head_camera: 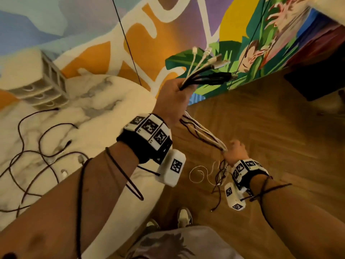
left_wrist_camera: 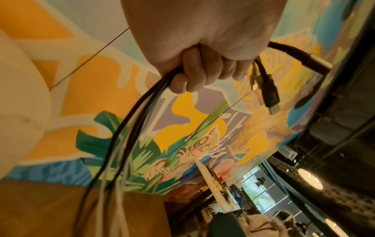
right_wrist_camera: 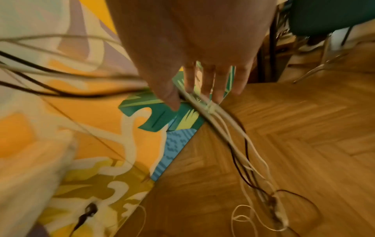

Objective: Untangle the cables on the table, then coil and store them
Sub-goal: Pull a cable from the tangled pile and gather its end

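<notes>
My left hand is raised beside the table and grips a bundle of black and white cables in its fist. The plug ends fan out above the fist, a black USB plug among them. The bundle runs taut down to my right hand, lower and to the right over the floor. There the strands pass between thumb and fingers. Below that hand the loose ends dangle in loops. More dark cables lie tangled on the marble table.
A small white drawer unit stands at the table's back left. A painted wall rises behind it. Wooden floor spreads out on the right, with my shoes below and a dark chair further off.
</notes>
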### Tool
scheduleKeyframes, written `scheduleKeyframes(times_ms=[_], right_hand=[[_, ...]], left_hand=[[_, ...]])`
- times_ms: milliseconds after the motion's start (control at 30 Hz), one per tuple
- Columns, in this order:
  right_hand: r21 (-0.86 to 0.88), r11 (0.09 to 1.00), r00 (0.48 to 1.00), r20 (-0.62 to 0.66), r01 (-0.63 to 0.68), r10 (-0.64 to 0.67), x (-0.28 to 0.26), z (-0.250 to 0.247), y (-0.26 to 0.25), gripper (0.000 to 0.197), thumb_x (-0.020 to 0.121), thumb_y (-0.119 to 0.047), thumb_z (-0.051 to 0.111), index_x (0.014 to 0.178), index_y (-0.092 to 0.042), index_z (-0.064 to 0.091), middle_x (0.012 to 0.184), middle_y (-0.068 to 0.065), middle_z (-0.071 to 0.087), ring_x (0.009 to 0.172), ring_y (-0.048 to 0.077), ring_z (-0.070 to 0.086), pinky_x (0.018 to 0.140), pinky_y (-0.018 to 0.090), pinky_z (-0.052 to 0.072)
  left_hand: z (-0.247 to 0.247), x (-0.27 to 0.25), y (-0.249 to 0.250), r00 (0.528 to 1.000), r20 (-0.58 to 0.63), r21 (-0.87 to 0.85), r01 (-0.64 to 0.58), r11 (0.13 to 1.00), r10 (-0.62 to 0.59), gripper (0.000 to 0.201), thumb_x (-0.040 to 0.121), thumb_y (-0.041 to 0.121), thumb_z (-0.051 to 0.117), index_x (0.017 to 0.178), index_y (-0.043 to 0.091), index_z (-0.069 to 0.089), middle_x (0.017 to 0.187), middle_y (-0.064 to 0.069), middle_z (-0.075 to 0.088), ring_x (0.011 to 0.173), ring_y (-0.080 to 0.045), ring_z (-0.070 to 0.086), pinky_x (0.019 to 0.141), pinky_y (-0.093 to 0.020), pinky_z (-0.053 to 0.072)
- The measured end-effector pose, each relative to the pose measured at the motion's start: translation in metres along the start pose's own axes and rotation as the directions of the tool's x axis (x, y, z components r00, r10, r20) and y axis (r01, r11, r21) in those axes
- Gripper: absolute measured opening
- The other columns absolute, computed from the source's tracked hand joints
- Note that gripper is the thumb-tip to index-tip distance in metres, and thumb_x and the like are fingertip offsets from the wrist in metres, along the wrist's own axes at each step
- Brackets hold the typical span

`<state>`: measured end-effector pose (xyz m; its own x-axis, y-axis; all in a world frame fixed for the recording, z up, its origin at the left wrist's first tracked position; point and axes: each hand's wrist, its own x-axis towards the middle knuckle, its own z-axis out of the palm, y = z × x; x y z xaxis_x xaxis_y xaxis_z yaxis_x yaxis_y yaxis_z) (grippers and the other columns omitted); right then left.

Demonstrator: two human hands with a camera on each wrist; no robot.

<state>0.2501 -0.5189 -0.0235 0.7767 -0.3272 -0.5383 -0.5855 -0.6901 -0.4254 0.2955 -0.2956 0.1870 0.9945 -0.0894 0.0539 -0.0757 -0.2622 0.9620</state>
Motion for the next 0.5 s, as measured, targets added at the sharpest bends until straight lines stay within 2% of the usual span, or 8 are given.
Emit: scheduleKeyframes(times_ms=[33,100,200,267,333,400,467,500], right_hand=[[0.046,0.997,0.998,0.014,0.065,-0.065,-0.005,0.005,-0.008,0.056,0.082,-0.020,0.065,0.133,-0.016,0.043,0.134,0.013,0.043,0.119,0.033,0.049,0.101,0.043,0.042],[0.244,0.915,0.947,-0.095,0.321,-0.307,-0.023,0.003,-0.031,0.055,0.081,-0.011,0.061,0.134,-0.014,0.046,0.134,0.009,0.046,0.123,0.026,0.048,0.104,0.037,0.040],[0.602,0.543,0.804,-0.344,0.586,-0.486,-0.062,-0.025,-0.076,0.038,0.076,-0.013,0.051,0.113,-0.011,0.061,0.111,-0.008,0.063,0.106,0.005,0.058,0.092,0.024,0.047],[0.744,0.407,0.793,-0.263,0.529,-0.550,-0.083,-0.045,-0.104,0.024,0.074,-0.024,0.056,0.094,-0.016,0.067,0.092,-0.016,0.069,0.091,-0.001,0.062,0.083,0.021,0.048],[0.813,0.411,0.747,-0.043,0.412,-0.663,-0.092,-0.055,-0.123,0.031,0.075,-0.034,0.059,0.102,-0.022,0.070,0.104,-0.004,0.071,0.103,0.012,0.063,0.089,0.032,0.049],[0.823,0.431,0.673,0.083,0.369,-0.735,-0.095,-0.058,-0.131,0.043,0.083,-0.033,0.057,0.121,-0.014,0.062,0.118,0.014,0.065,0.114,0.026,0.060,0.094,0.037,0.049],[0.834,0.425,0.615,0.136,0.351,-0.777,-0.096,-0.060,-0.130,0.046,0.086,-0.017,0.048,0.129,-0.001,0.053,0.123,0.022,0.060,0.119,0.032,0.056,0.100,0.040,0.045],[0.852,0.414,0.587,0.164,0.321,-0.793,-0.096,-0.061,-0.129,0.049,0.083,-0.013,0.045,0.129,0.003,0.051,0.126,0.025,0.058,0.121,0.037,0.052,0.103,0.045,0.041]], left_hand=[[0.005,-0.003,0.000,0.999,0.033,-0.069,0.019,0.997,-0.016,0.040,0.091,0.021,0.058,0.052,0.022,0.050,0.044,0.005,0.031,0.040,-0.010,0.024,0.048,-0.031,0.018],[0.020,-0.011,-0.008,0.995,0.076,-0.106,0.078,0.991,-0.070,0.033,0.089,0.013,0.062,0.057,0.018,0.060,0.040,0.012,0.035,0.038,-0.006,0.030,0.046,-0.023,0.023],[0.029,-0.015,-0.030,0.983,0.115,-0.078,0.155,0.985,-0.145,0.033,0.085,0.014,0.066,0.058,0.017,0.048,0.043,0.010,0.037,0.040,-0.008,0.032,0.049,-0.026,0.029],[0.027,-0.019,-0.038,0.973,0.150,-0.035,0.182,0.983,-0.175,0.026,0.086,0.007,0.064,0.064,0.019,0.056,0.042,0.011,0.043,0.039,-0.003,0.037,0.048,-0.022,0.032],[0.046,-0.022,-0.041,0.950,0.254,-0.019,0.194,0.981,-0.183,0.014,0.087,-0.002,0.058,0.086,0.010,0.065,0.063,0.008,0.065,0.058,0.003,0.054,0.061,-0.018,0.047],[0.063,-0.035,-0.043,0.922,0.186,0.038,0.338,0.940,-0.339,0.024,0.085,-0.010,0.053,0.108,-0.005,0.060,0.110,-0.020,0.065,0.100,-0.018,0.061,0.090,-0.021,0.047],[0.063,-0.041,-0.060,0.963,0.042,0.034,0.264,0.964,-0.265,0.038,0.082,-0.011,0.056,0.119,-0.017,0.049,0.132,-0.036,0.044,0.125,-0.044,0.042,0.080,-0.004,0.038],[0.064,-0.035,-0.064,0.960,0.128,0.032,0.247,0.968,-0.249,0.044,0.082,-0.009,0.058,0.122,-0.020,0.045,0.134,-0.039,0.039,0.127,-0.049,0.036,0.072,-0.002,0.035]])
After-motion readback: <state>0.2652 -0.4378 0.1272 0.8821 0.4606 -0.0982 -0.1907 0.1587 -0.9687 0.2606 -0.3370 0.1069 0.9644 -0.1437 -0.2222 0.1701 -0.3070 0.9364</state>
